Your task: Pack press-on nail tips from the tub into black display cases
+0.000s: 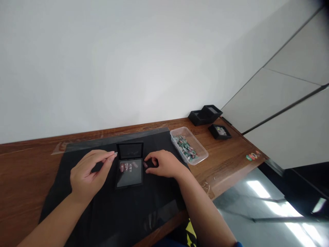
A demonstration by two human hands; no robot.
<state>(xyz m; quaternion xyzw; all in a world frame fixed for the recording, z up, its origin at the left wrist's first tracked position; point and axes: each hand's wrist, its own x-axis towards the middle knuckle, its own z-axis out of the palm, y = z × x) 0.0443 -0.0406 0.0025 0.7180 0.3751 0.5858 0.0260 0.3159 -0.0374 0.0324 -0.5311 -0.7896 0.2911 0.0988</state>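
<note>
My left hand pinches a small, pale, see-through piece between thumb and fingertip, just left of an open black case. The case lies on a black mat with its lid raised at the back. Several glossy pinkish press-on nails sit in a row across the upper part of its grey inner surface. My right hand rests at the case's right side, thumb and index finger apart around a dark pink press-on nail. Whether the fingertips touch that nail I cannot tell.
Right of the mat stands a clear plastic tub holding many green and pink nails. Farther back are black boxes and a small black tray with shiny pieces. Round stickers mark the wooden tabletop; a white wall rises behind.
</note>
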